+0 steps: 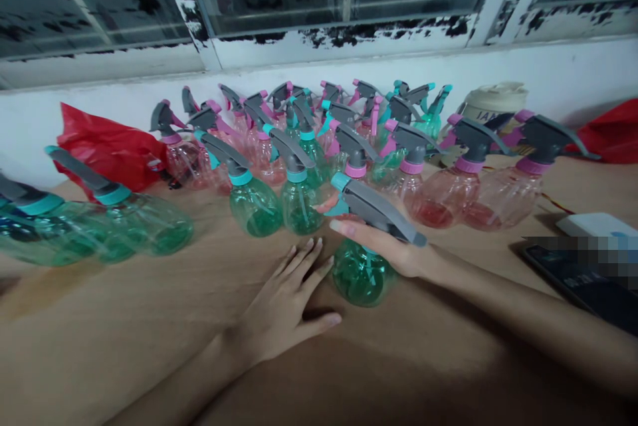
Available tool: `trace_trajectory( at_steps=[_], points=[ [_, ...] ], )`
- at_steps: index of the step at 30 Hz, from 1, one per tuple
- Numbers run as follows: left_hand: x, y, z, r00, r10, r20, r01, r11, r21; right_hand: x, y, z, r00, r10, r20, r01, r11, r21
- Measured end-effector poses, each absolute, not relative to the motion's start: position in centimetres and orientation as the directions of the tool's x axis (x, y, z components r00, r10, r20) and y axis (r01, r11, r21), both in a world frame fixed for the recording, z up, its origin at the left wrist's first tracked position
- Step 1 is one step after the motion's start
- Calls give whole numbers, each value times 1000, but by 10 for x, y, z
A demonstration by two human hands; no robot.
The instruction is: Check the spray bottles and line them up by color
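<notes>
My right hand (386, 246) is closed round the neck of a green spray bottle (361, 276), just below its grey and teal trigger head. The bottle stands upright near the front middle of the wooden table (174, 333), its base at the tabletop. To the left of it, my left hand (294, 300) lies flat, palm down, fingers spread and pointing away from me. Its fingertips are close to the bottle's side; whether they touch it I cannot tell. Just behind stand two more green spray bottles (254, 207) with teal collars.
Several pink spray bottles (443, 197) with purple collars stand at the right and back. More green bottles (167, 223) are at the left. A red plastic bag (109, 147) lies behind them. A phone (573, 273), a white box (598, 230) and a cream bag (496, 100) are at right.
</notes>
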State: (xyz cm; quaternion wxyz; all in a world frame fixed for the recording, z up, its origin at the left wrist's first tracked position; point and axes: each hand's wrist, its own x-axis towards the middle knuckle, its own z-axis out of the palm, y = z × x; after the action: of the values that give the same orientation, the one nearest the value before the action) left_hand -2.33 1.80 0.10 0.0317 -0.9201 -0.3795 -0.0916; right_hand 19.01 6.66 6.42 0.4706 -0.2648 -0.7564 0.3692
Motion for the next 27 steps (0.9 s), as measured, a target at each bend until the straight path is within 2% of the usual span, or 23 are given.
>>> trace_trajectory(
  at_steps=[12, 27],
  points=[
    [-22, 17, 4, 695, 695, 184, 704, -710, 27, 191, 65, 64, -365, 763, 533, 104, 602, -791],
    [-22, 18, 4, 692, 701, 173, 707, -706, 34, 192, 64, 65, -395, 755, 524, 97, 601, -793]
  ],
)
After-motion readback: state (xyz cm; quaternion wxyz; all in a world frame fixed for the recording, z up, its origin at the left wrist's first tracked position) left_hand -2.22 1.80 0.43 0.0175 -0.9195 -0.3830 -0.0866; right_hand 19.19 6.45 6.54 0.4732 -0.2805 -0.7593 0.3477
